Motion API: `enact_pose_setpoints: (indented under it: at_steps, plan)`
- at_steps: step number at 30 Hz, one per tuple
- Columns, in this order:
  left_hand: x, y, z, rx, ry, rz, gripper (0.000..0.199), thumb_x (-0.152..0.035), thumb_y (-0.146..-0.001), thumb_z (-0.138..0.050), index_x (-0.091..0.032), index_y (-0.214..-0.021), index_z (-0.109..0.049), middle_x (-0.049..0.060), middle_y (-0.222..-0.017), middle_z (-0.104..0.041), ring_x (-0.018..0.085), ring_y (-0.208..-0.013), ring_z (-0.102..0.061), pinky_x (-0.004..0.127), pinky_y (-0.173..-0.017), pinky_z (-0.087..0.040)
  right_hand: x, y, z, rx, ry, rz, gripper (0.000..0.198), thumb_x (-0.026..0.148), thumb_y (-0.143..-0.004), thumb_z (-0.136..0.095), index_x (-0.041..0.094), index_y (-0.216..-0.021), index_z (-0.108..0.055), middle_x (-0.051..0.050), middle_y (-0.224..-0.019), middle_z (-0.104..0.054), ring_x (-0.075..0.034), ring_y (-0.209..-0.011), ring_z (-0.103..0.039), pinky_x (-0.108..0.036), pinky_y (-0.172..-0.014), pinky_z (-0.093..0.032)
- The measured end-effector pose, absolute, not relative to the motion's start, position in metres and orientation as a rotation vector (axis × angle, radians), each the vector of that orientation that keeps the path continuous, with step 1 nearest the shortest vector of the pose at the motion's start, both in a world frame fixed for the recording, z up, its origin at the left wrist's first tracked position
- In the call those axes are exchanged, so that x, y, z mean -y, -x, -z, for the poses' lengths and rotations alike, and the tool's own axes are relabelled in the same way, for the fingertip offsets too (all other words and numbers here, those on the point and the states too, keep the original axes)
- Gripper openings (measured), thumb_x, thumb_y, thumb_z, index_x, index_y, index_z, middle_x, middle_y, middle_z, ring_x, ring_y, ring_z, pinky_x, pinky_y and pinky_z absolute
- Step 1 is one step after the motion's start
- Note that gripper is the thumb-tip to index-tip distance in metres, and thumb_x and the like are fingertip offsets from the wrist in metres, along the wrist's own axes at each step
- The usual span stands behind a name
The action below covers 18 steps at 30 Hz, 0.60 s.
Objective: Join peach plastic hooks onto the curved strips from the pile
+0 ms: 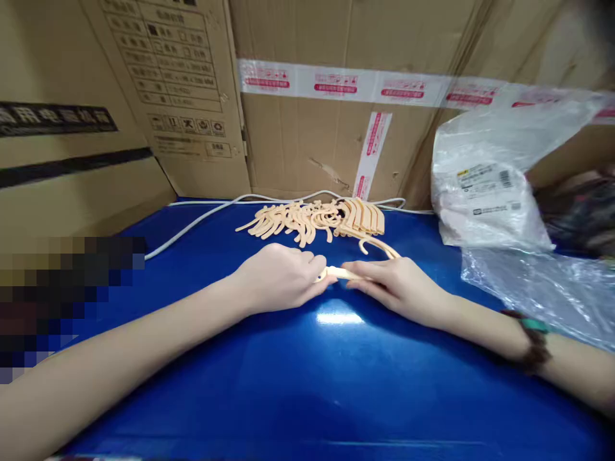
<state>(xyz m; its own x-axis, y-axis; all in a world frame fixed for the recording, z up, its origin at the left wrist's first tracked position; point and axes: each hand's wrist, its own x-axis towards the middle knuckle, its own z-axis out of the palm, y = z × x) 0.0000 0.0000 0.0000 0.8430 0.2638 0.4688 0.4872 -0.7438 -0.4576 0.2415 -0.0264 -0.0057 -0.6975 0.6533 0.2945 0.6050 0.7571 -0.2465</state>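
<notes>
My left hand (281, 276) and my right hand (396, 285) meet over the blue table (307, 378), both pinching one pale orange curved plastic piece (336, 273) between their fingertips. Its hooked end (377, 245) curls out behind my right hand. Just beyond the hands lies a pile of several identical pale orange hooked pieces (317, 221), some fanned side by side at the right end of the pile.
Cardboard boxes (307, 115) wall off the back and left of the table. A white cable (202, 221) runs along the back edge. Clear plastic bags (500, 192) with a label sit at the right. A pixelated patch (62, 301) covers the left.
</notes>
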Motion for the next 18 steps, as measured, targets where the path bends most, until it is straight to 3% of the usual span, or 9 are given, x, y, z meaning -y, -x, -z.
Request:
enact_pose_setpoints:
  at_steps: [4,10,18]
  plan:
    - [-0.0005,0.0007,-0.0022,0.515,2.46,0.524,0.037,-0.036,-0.098,-0.036,-0.017,-0.069,-0.05,-0.002,-0.055,-0.055,0.013,-0.046,-0.053,0.027,-0.045,-0.015,0.0267,-0.2423,0.0084,2.586,0.947,-0.001,0.03,0.034,-0.102,-0.041,0.019,-0.118,-0.062,-0.006,-0.101,-0.074,-0.018,-0.082,-0.071,-0.026,-0.069,-0.05]
    - [0.0003,0.0027,-0.004,0.494,2.506,0.524,0.035,-0.036,-0.097,-0.039,-0.018,-0.069,-0.051,-0.003,-0.056,-0.056,0.013,-0.048,-0.055,0.028,-0.045,-0.019,0.0262,-0.2415,0.0095,2.6,0.901,0.245,0.035,0.034,-0.103,-0.038,0.017,-0.121,-0.063,-0.004,-0.086,-0.073,-0.018,-0.07,-0.07,-0.028,-0.058,-0.045]
    - [-0.003,0.005,-0.0034,0.453,2.638,0.479,0.035,-0.038,-0.095,-0.042,-0.018,-0.067,-0.052,-0.004,-0.055,-0.056,0.013,-0.046,-0.055,0.028,-0.045,-0.019,0.0263,-0.2414,0.0088,2.645,0.889,0.176,0.034,0.035,-0.102,-0.041,0.019,-0.121,-0.065,-0.004,-0.093,-0.074,-0.019,-0.078,-0.07,-0.029,-0.066,-0.046]
